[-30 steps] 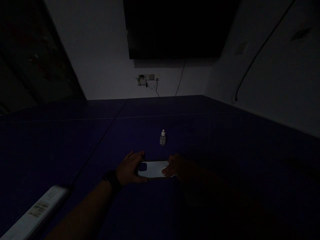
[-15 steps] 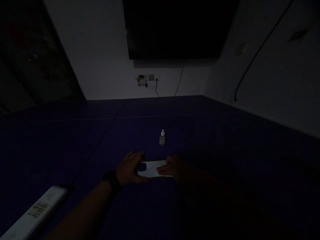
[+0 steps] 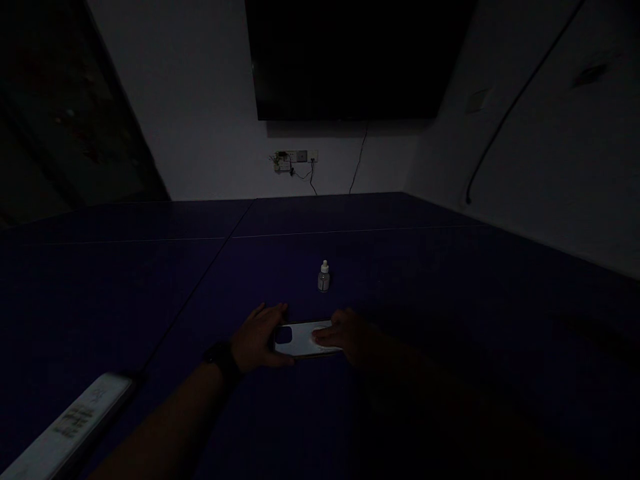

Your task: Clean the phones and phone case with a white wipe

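A pale phone case (image 3: 301, 341) with a dark camera cutout lies flat and sideways on the dark purple surface. Around its left end, my left hand (image 3: 257, 339), with a dark watch on the wrist, has thumb and fingers at opposite edges. My right hand (image 3: 347, 337) is over the case's right part, its fingertips pressing a small round white pad (image 3: 319, 331) against the case; the palm and the case's right end are in deep shadow. Just beyond the case stands a small upright dropper bottle (image 3: 324, 279), clear with a white top, touched by neither hand.
A white power strip (image 3: 70, 427) lies at the lower left, its cord (image 3: 195, 287) running away across the surface. Wall sockets (image 3: 295, 159) with plugs and wires sit below a large dark screen (image 3: 350, 60). The room is very dim.
The right fingertips and the pad have shifted very slightly left on the phone case. My left hand keeps its hold, and the bottle stays where it was.
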